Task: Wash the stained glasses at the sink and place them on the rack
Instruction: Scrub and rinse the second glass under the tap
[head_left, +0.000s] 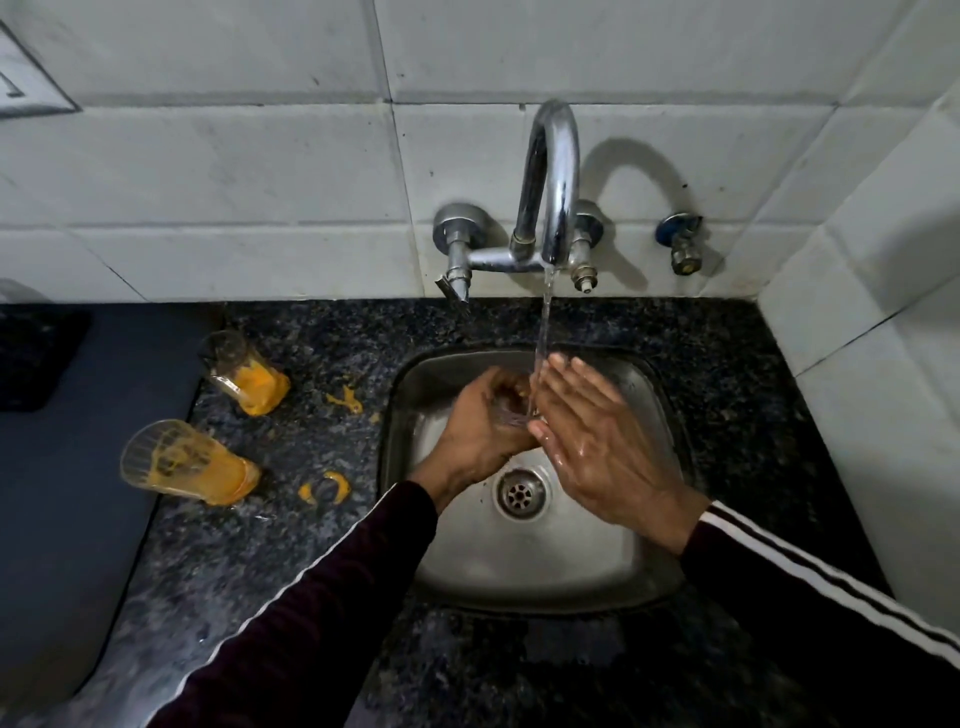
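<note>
Left hand (480, 431) grips clear glass (511, 408) over sink (649, 519) back edge; right hand (597, 441) flat, fingers straight. Glass wet, slippery, fragile; hold mid-body.

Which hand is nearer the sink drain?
Roughly equal, the right if either. The right hand is above the drain, just to its right; the left hand, gripping a glass, is above it to its left.
</note>
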